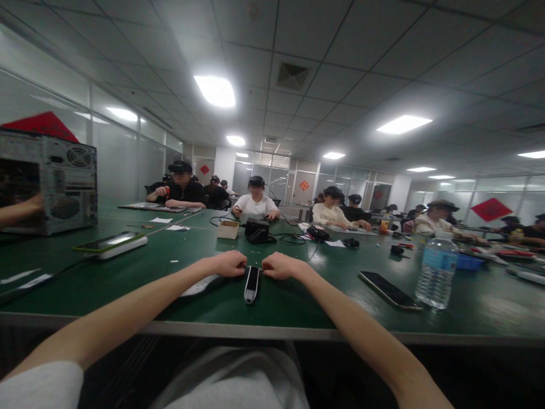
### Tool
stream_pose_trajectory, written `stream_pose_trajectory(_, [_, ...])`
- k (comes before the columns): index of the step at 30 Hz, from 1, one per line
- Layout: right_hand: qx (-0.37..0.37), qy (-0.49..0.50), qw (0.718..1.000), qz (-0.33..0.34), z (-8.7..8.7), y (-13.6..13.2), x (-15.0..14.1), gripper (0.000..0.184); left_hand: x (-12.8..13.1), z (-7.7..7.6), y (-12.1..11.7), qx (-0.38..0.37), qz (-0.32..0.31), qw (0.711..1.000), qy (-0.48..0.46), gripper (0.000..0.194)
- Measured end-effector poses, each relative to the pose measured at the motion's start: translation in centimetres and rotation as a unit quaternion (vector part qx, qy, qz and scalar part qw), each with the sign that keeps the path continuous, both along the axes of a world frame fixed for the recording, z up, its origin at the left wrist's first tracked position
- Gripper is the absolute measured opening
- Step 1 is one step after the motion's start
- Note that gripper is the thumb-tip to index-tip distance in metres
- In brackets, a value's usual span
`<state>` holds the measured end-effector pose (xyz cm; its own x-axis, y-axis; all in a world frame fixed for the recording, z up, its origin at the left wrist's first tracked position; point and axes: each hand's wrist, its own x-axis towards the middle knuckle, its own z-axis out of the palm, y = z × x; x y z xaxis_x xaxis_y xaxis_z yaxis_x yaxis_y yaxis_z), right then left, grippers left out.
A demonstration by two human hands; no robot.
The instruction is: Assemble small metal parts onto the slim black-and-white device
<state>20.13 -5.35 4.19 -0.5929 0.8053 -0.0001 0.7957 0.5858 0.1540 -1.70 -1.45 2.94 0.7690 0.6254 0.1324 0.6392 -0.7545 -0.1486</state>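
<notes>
Both my arms reach out over the green table [298, 301]. A small oblong black-and-silver device [251, 284] lies flat between my hands. My left hand [230, 263] is curled closed at the device's far left end, fingers touching it. My right hand [279, 265] is curled closed at its far right end, also touching it. What the fingertips grip is hidden. A flat pale piece [199, 286] lies under my left wrist.
A black phone [389, 290] and a water bottle [436, 271] stand at my right. A phone on a white box [109, 245] and an open computer case [47, 180] are at the left. A small cardboard box [229, 229], black gear [257, 231] and several seated people lie beyond.
</notes>
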Motion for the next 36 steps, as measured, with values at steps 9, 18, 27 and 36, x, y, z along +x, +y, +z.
stream_pose_trajectory(9, [-0.005,0.003,1.0,-0.007,0.04,-0.01,0.03,0.022,-0.31,0.05,0.32,-0.036,-0.015,0.999,-0.038,0.01])
stream_pose_trajectory(18, [0.001,0.01,1.0,-0.008,-0.16,0.16,0.11,0.022,-0.48,-0.33,0.99,-0.023,-0.019,0.998,-0.059,0.01])
stream_pose_trajectory(27, [0.0,0.007,1.0,-0.01,-0.09,0.06,0.04,0.022,-0.45,-0.12,0.69,-0.016,-0.025,0.998,-0.053,0.011])
stream_pose_trajectory(36, [0.002,0.011,1.0,-0.017,-0.03,-0.08,-0.07,0.021,-0.48,0.05,0.45,-0.009,-0.023,0.998,-0.061,0.009])
